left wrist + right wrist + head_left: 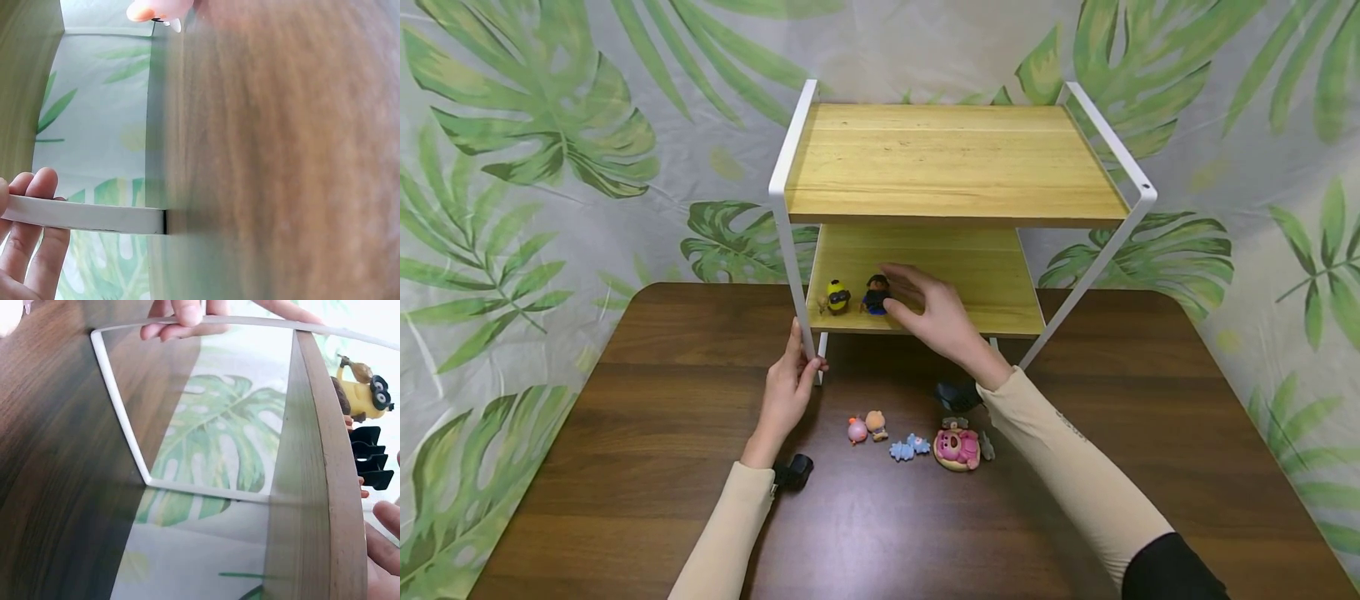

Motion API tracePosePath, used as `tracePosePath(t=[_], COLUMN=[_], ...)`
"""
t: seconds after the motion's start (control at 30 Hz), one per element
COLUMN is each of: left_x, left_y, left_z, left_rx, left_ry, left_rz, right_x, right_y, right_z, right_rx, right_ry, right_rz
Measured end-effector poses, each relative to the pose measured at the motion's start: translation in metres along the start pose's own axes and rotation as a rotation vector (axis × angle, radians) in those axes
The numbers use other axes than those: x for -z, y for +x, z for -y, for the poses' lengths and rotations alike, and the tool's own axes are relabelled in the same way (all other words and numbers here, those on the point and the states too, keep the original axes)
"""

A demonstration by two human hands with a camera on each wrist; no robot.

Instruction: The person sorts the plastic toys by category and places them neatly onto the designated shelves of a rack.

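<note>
My left hand (pixel 784 398) grips the front left leg (pixel 87 214) of a two-tier shelf, thumb on one side and fingers behind. On the lower board (pixel 970 283) stands a small figure with dark hair and a black front piece (pixel 876 296). My right hand (pixel 936 315) reaches in beside it, thumb and fingers spread around its right side. In the right wrist view a small gap shows between the fingertips (pixel 389 515) and the black piece (pixel 372 458). Left of that figure is a yellow minion figure (pixel 837 297) with goggles, also visible in the right wrist view.
On the brown table (pixel 647 433) before the shelf lie a pink round figure (pixel 857 430), a small peach-headed figure (pixel 876 423), light blue pieces (pixel 902 451) and a pink bear (pixel 957 448). The wooden top board (pixel 947 158) overhangs my right hand's area. Leaf-print cloth hangs behind.
</note>
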State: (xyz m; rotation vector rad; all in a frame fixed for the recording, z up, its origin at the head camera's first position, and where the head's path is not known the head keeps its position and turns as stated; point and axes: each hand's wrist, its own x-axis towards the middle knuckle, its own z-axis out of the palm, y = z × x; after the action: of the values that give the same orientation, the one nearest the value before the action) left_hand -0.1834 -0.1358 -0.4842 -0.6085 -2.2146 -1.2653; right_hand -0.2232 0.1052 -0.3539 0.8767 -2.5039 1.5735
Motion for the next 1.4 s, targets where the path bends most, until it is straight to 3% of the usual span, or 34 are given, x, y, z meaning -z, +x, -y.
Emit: tracePosePath(t=[0.63,0.93,1.2,1.4], left_x=[-0.001,-0.001,0.000,0.000], left_y=[0.001,0.000,0.000,0.000], left_z=[0.000,-0.001,-0.003,-0.003], left_rx=[-0.005,-0.009,-0.003,0.000], left_ry=[0.027,0.015,0.016,0.016], left_rz=[0.004,0.006,0.009,0.010], right_x=[0.010,0.012,0.004,-0.003], right_y=[-0.031,-0.050,-0.061,-0.070], right_z=[0.001,0.030,0.005,0.001], right_rx=[0.116,0.137,0.173,0.196], right_ry=[0.063,0.083,0.097,0.100], right_rz=[-0.107,-0.113,-0.121,-0.117])
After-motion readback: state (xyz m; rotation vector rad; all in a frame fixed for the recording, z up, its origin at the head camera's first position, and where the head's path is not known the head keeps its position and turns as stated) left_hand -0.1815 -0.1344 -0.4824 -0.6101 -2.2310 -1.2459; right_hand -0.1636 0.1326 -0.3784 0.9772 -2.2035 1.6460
